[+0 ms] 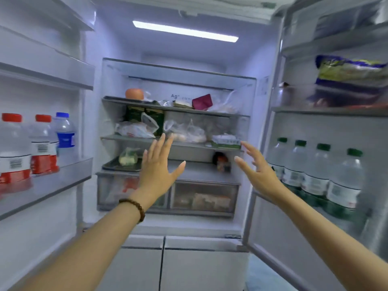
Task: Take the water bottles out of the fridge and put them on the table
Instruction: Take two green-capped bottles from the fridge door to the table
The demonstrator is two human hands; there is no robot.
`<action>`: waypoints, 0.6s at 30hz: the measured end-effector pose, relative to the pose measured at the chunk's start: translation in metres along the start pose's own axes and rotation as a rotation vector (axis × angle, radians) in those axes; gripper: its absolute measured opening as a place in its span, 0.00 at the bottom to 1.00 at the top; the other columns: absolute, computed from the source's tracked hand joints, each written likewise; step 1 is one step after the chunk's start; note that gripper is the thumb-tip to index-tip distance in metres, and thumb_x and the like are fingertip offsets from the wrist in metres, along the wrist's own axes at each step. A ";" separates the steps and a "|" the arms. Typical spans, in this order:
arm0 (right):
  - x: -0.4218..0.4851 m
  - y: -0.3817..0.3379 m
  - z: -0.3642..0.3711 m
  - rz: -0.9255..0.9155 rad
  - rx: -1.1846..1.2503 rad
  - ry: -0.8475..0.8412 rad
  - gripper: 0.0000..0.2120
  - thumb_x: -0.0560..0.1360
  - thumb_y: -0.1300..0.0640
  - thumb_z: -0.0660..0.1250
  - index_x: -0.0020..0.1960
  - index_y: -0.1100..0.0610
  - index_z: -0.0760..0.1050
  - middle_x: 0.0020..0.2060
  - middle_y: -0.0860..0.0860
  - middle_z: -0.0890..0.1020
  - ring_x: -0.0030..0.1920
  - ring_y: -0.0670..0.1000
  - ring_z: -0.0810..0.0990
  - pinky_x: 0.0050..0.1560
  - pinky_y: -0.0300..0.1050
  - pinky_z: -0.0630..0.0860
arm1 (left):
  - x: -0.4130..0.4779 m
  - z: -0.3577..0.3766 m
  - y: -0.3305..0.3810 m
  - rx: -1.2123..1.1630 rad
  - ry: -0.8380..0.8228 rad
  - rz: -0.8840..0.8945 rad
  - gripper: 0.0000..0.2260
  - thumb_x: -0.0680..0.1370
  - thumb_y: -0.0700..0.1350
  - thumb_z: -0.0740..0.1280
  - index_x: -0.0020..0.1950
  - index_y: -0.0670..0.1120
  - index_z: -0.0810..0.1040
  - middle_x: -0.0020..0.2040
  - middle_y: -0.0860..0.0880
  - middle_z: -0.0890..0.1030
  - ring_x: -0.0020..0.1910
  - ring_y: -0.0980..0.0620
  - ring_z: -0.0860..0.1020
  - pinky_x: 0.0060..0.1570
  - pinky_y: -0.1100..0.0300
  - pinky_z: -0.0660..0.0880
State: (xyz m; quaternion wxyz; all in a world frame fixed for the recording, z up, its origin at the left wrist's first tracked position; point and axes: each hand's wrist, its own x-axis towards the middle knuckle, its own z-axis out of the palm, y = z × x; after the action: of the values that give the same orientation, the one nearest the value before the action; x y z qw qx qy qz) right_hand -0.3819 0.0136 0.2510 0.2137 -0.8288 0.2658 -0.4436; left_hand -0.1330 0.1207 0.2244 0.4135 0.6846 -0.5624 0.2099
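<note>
The fridge stands wide open in front of me. Its left door shelf [63, 177] holds two red-capped water bottles [14, 148] and a blue-capped bottle [65, 133]. On the right door shelf [273, 198] stands a row of several green-capped water bottles [319, 175]. My left hand [159, 166], with a bead bracelet on the wrist, is raised in the middle with fingers spread and holds nothing. My right hand [258, 169] is also spread and empty, a little left of the green-capped bottles, not touching them.
The inner shelves [174, 143] carry plastic bags of food, green boxes, an orange fruit [134, 93] and a dark red pack. Two clear drawers [203, 198] sit below. A purple-and-green bag [350, 70] lies on the upper right door shelf. Closed lower doors are beneath.
</note>
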 end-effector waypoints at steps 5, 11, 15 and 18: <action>-0.020 0.030 -0.107 0.017 -0.203 0.152 0.30 0.73 0.40 0.62 0.73 0.44 0.59 0.73 0.42 0.62 0.69 0.40 0.61 0.66 0.39 0.59 | 0.026 0.075 0.084 -0.168 -0.101 0.091 0.33 0.76 0.62 0.59 0.77 0.52 0.51 0.78 0.51 0.52 0.76 0.50 0.52 0.73 0.51 0.53; -0.036 0.064 -0.187 0.116 -0.376 0.308 0.31 0.73 0.44 0.66 0.73 0.48 0.60 0.73 0.46 0.63 0.67 0.40 0.61 0.67 0.40 0.58 | 0.063 0.140 0.175 -0.392 -0.180 0.239 0.30 0.77 0.60 0.61 0.75 0.51 0.56 0.75 0.51 0.61 0.72 0.50 0.60 0.67 0.51 0.63; -0.042 0.082 -0.217 0.225 -0.375 0.392 0.36 0.68 0.38 0.65 0.72 0.47 0.60 0.73 0.46 0.63 0.70 0.44 0.62 0.69 0.45 0.60 | 0.086 0.173 0.224 -0.562 -0.213 0.350 0.29 0.76 0.60 0.61 0.74 0.52 0.59 0.73 0.51 0.64 0.71 0.50 0.63 0.66 0.53 0.64; -0.040 0.094 -0.224 0.287 -0.312 0.423 0.39 0.66 0.38 0.66 0.73 0.47 0.59 0.73 0.47 0.63 0.68 0.45 0.64 0.67 0.44 0.64 | 0.105 0.195 0.255 -0.652 -0.249 0.423 0.29 0.77 0.60 0.60 0.74 0.50 0.59 0.73 0.49 0.65 0.71 0.50 0.63 0.65 0.56 0.61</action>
State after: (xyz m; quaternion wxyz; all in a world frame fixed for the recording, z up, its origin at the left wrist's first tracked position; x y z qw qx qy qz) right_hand -0.6143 -0.0594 0.2863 0.0844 -0.6949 0.4838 -0.5254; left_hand -0.3790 -0.1045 0.2766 0.4854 0.4069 -0.7736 0.0165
